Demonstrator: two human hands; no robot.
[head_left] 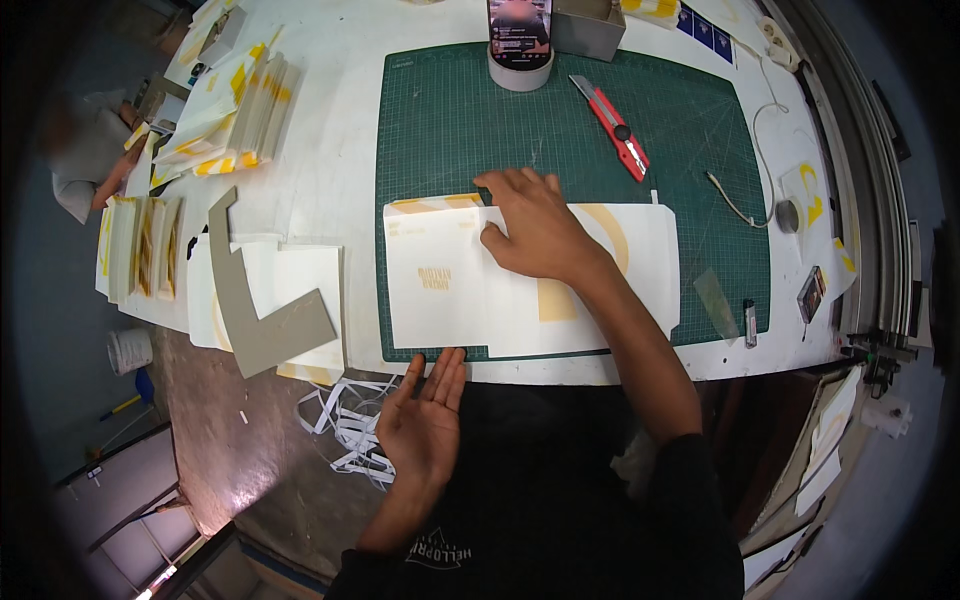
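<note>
A white printed cardboard sheet point(440, 315) with pale yellow markings lies on the green cutting mat point(430, 130). A yellow-striped edge shows along its far left side. My right hand point(535, 230) rests on the middle of the sheet, thumb and fingers apart, fingertips at the far edge. Below the near edge, my left hand point(425, 410) is turned palm up with its fingers stretched out. Its fingertips come up to the sheet's near edge; whether they touch it I cannot tell. Beyond my right hand lies a red utility knife point(615, 128).
Left of the mat, a grey angled board point(255, 315) overlaps more white sheets point(325, 265). Stacked printed sheets point(235, 115) stand farther left, near another person point(90, 150). A phone point(520, 30) leans behind a tape roll point(522, 75). A lighter point(750, 322) and cable point(735, 205) lie right.
</note>
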